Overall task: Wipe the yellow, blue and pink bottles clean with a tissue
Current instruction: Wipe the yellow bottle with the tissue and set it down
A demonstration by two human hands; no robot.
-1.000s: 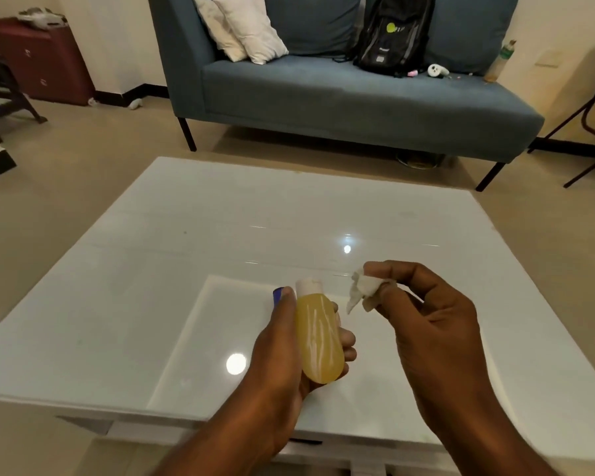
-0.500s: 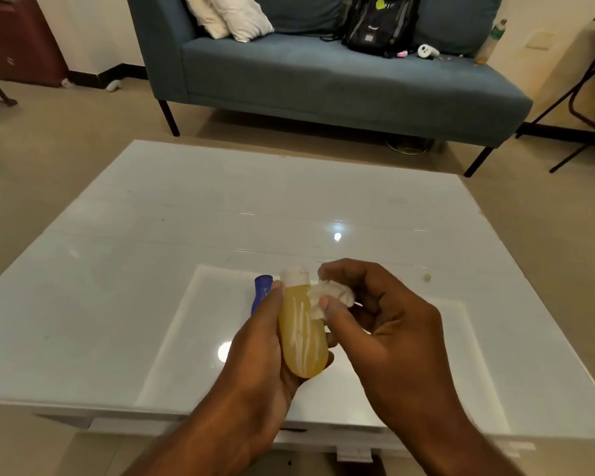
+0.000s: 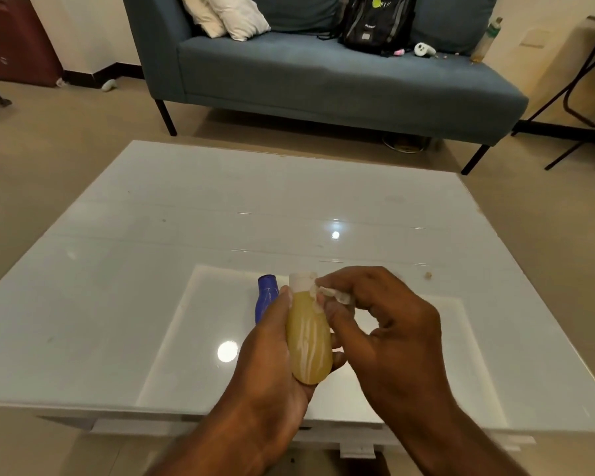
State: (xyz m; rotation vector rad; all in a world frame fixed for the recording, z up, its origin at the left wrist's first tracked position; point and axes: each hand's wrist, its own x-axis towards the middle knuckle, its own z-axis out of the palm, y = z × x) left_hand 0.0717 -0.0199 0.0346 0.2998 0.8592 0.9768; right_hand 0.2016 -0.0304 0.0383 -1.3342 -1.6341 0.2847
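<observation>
Yellow bottle [image 3: 309,341], white cap, no legible label: gripped in the left hand [image 3: 272,359] above a glossy white table [image 3: 117,269]. Tissue [image 3: 327,293], crumpled: pinched by the right hand [image 3: 385,324] against the bottle's neck, just above the left thumb. Blue bottle [image 3: 266,297]: behind the left hand, partly hidden. Beyond: blue sofa [image 3: 323,80], black backpack [image 3: 375,22] with unreadable lettering, beige floor.
</observation>
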